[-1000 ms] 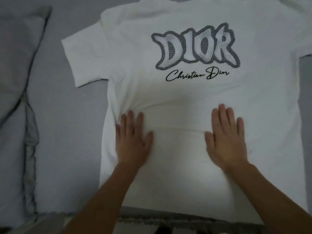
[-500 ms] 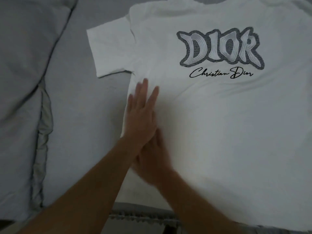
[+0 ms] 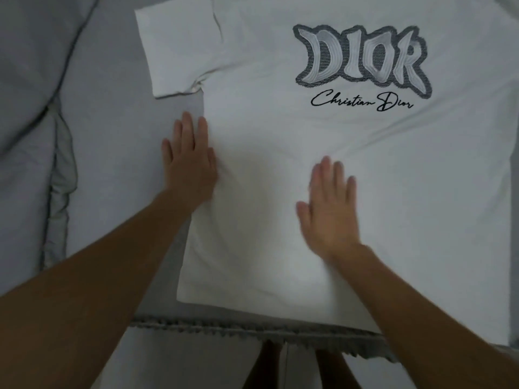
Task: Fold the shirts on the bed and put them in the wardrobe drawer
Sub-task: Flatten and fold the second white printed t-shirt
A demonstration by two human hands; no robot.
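Lay spread flat on the grey bed [image 3: 120,153], printed side up — a white shirt [image 3: 280,141], filling the frame from about ten o'clock round to four o'clock. Carried a large grey-and-white block logo [image 3: 362,58] toward one o'clock, with a line of black script [image 3: 361,102] just beneath it. Showed one short sleeve [image 3: 177,49] stretched out flat at eleven o'clock, its cuff edge toward nine o'clock; ran off the frame on the opposite side. Reached with its hem nearly to the near edge of the mattress at six o'clock, where a darker fringed trim [image 3: 252,329] crossed the picture. Rested palm down on the shirt's side edge at about nine o'clock of the garment — the left hand [image 3: 189,164], fingers straight and close together, partly on the cloth and partly over the bedsheet, gripping nothing. Pressed flat on the shirt's lower middle, toward five o'clock of the left one and well apart from it, the right hand [image 3: 328,211], fingers extended and slightly blurred, holding nothing either. Bunched along the frame's nine o'clock side, a rumpled grey duvet [image 3: 31,113]. Gathered faint creases in the cloth between the two hands.
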